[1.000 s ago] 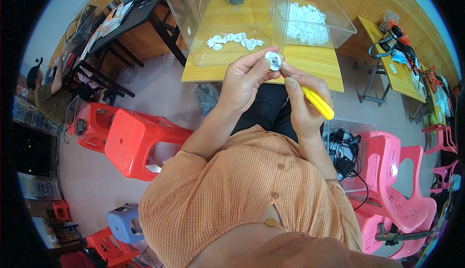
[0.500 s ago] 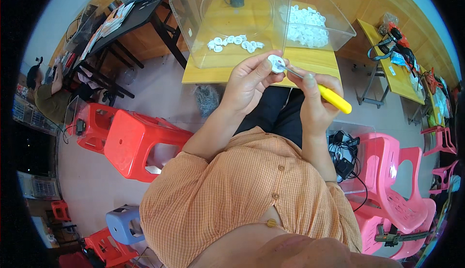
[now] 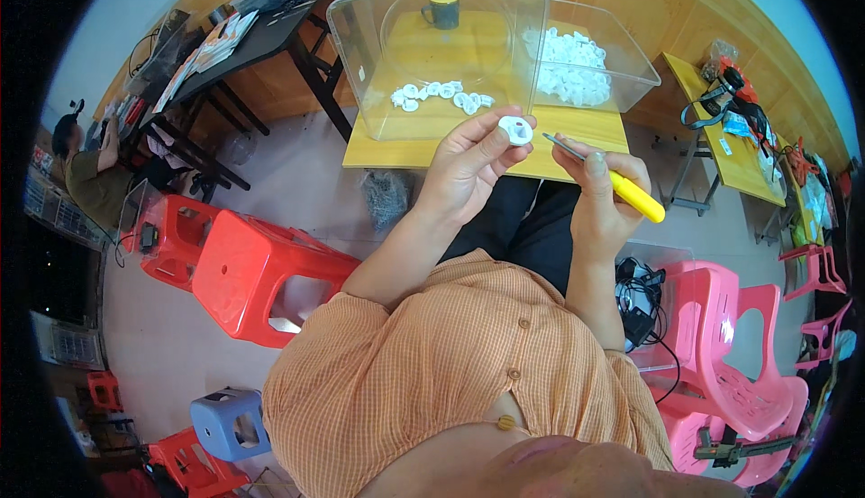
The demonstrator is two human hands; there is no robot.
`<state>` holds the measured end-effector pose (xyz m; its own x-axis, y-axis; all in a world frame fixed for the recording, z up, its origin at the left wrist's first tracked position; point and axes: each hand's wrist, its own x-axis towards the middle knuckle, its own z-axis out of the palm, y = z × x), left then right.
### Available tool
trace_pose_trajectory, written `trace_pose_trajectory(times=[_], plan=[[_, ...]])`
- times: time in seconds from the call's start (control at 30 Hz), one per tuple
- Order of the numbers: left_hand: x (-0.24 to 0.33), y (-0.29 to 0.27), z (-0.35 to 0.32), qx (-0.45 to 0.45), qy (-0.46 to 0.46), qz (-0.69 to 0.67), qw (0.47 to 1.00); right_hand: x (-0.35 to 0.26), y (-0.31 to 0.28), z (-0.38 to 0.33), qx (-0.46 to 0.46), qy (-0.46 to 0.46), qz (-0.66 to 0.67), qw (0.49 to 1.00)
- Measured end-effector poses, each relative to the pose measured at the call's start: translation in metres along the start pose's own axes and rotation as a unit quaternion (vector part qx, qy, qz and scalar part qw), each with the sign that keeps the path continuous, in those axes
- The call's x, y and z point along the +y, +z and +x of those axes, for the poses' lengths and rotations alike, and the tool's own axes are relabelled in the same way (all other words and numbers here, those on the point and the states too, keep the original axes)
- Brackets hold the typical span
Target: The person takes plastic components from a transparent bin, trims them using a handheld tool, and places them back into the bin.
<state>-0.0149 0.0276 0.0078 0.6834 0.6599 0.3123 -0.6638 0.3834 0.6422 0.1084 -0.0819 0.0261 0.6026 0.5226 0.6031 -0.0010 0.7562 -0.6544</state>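
Note:
My left hand (image 3: 467, 163) pinches a small round white plastic piece (image 3: 516, 131) between thumb and fingers, its hollow side facing up. A little to the right, my right hand (image 3: 605, 183) grips a yellow-handled tool (image 3: 636, 195) with a slim metal shaft. The shaft's tip points toward the white piece and is apart from it. Both hands are above the near edge of a yellow table (image 3: 396, 154). More white pieces (image 3: 440, 91) lie in a loose row beyond my left hand, seen through the wall of a clear plastic box (image 3: 347, 43).
A second clear bin (image 3: 631, 79) holds a heap of white pieces (image 3: 572, 66). A dark mug (image 3: 442, 12) stands farther back. Red stools (image 3: 261, 273) are at my left, pink chairs (image 3: 712, 336) and a box of black cables (image 3: 640, 304) at my right. Another person (image 3: 95, 169) sits far left.
The tool's tip has come out of the white piece, and my right hand has drawn slightly away to the right. My left hand still holds the piece. The whole view has shifted a little.

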Motion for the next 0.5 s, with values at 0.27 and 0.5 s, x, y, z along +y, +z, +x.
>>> trace_pose_trajectory(times=[0.27,0.5], plan=[[-0.0025,0.0016,-0.0004,-0.009,-0.002,0.012,1.0,0.0063,0.0007,-0.004,-0.096,-0.073,-0.12,0.985],[-0.0024,0.0003,-0.0015,-0.017,-0.003,0.015,1.0,0.0013,0.0045,-0.0011,-0.142,-0.111,-0.147,0.972]])
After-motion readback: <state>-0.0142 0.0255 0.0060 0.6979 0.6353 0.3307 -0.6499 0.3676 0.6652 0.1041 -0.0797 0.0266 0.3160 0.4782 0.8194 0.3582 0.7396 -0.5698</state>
